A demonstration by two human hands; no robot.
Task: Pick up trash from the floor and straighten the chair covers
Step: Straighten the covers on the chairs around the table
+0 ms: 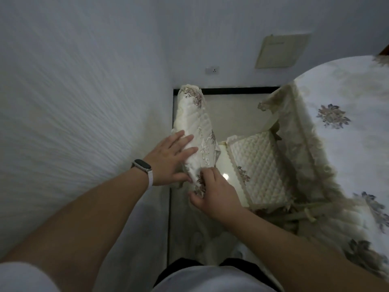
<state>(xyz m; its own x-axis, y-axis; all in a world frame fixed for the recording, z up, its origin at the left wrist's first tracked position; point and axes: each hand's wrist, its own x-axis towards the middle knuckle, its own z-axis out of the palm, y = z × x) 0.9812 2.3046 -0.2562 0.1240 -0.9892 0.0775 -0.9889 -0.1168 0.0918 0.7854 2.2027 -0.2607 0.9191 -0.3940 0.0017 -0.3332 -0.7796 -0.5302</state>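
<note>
A cream quilted chair cover [194,121] with flower embroidery drapes over a chair back close to the left wall. My left hand [171,158] lies flat on its left side, fingers straight and spread. My right hand [214,191] pinches the cover's lower embroidered edge between thumb and fingers. A second chair's quilted seat cover [259,165] with a lace border sits to the right, partly under the tablecloth. No trash shows on the visible floor.
A round table under a white flowered cloth [345,127] with a lace fringe fills the right side. The textured wall [73,112] stands close on the left. Glossy floor tiles [235,114] show between the chairs. A wall socket [212,70] is straight ahead.
</note>
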